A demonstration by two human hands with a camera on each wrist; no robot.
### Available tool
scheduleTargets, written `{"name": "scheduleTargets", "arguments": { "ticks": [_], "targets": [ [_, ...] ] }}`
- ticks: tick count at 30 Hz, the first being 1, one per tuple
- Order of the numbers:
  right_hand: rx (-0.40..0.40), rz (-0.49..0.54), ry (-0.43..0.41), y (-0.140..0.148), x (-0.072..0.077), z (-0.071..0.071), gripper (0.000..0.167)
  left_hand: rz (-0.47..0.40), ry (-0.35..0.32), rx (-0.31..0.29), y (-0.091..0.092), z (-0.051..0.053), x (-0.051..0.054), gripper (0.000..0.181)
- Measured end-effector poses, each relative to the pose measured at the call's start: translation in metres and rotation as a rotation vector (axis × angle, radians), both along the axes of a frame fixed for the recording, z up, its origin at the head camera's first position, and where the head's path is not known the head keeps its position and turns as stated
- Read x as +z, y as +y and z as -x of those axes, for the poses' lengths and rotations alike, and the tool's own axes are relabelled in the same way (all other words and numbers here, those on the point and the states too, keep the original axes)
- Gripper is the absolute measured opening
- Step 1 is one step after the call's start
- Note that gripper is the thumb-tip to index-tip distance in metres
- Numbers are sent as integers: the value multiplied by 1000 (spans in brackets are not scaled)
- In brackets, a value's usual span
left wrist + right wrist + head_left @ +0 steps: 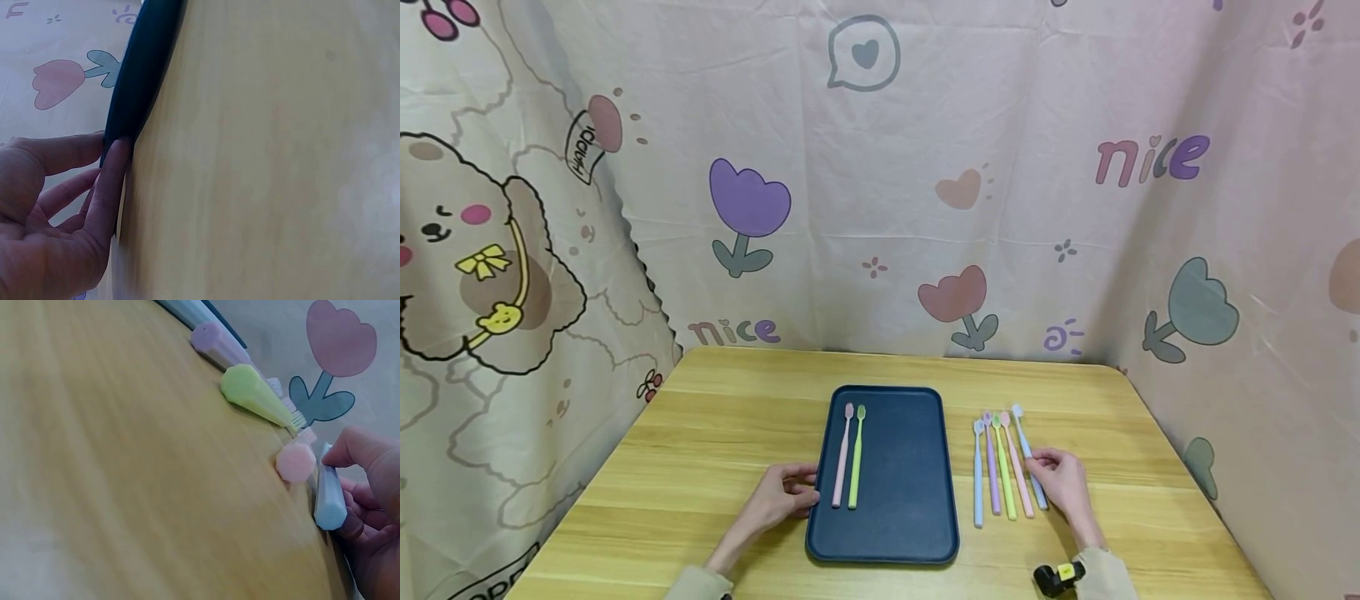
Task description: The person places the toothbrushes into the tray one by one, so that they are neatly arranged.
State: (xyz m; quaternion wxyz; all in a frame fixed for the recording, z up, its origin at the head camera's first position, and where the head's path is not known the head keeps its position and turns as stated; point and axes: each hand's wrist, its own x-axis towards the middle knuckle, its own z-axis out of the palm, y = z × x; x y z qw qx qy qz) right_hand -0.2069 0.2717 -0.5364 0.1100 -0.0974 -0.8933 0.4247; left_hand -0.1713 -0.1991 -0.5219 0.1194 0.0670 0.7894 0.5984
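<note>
- Now my right fingers (357,445) pinch the rightmost blue brush (330,500) by its handle; whether it touches the tabletop (737,400), I can't tell.
- My left fingers (108,194) grip the tray (902,475) by its left edge; a light, steady hold should do.
- I'd lift clear of the pink brush (1017,467) beside it.

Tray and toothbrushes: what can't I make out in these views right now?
Left wrist view: the upper face of the tray, hidden by its own outer wall.
Right wrist view: the head of the held blue toothbrush, behind the right hand.
Right wrist view: the other blue toothbrush's handle end, cut off by the top edge.
Head view: single bristles, too small.
</note>
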Motion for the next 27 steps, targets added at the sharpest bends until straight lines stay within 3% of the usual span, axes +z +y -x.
{"name": "scheduleTargets", "arguments": {
  "ticks": [11, 20, 27],
  "targets": [
    [33, 30, -36, 2, 7, -2, 24, -3, 3, 8, 1, -1, 1, 53],
    [55, 168, -85, 5, 11, -3, 29, -2, -4, 10, 1, -1, 1, 52],
    [56, 254, -95, 1, 22, -6, 35, 11, -5, 13, 1, 0, 0, 52]
  ]
}}
